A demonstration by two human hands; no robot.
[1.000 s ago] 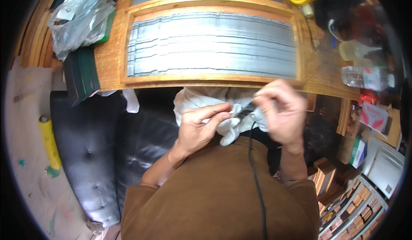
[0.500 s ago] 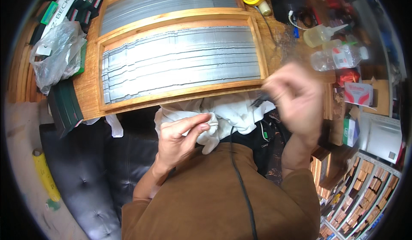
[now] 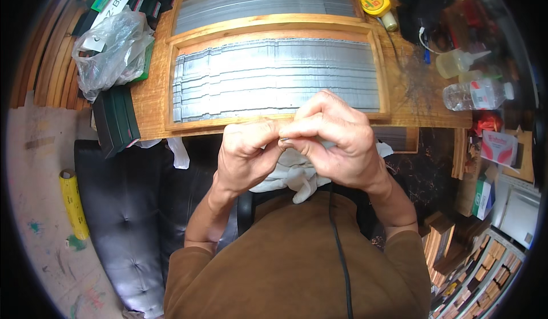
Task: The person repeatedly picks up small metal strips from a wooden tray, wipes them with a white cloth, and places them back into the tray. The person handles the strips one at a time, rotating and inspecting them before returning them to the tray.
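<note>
My left hand and my right hand meet in front of my chest, fingertips pinched together. Between the fingertips shows a sliver of something small and dark, too small to name. Right beyond the hands lies a shallow wooden tray, its front edge partly hidden by my right hand. Thin grey metal pieces fill it in tight rows. Below the hands a crumpled white cloth rests at my lap, partly covered by them.
A second wooden tray of grey strips stands behind. To the left are a plastic bag and dark green boxes. On the right are a yellow tape measure, a squeeze bottle and a clear bottle. A black cable runs down my shirt.
My right hand, blurred by motion at the right before, has come left to meet my left hand. The whole view has shifted, so the trays appear farther right.
</note>
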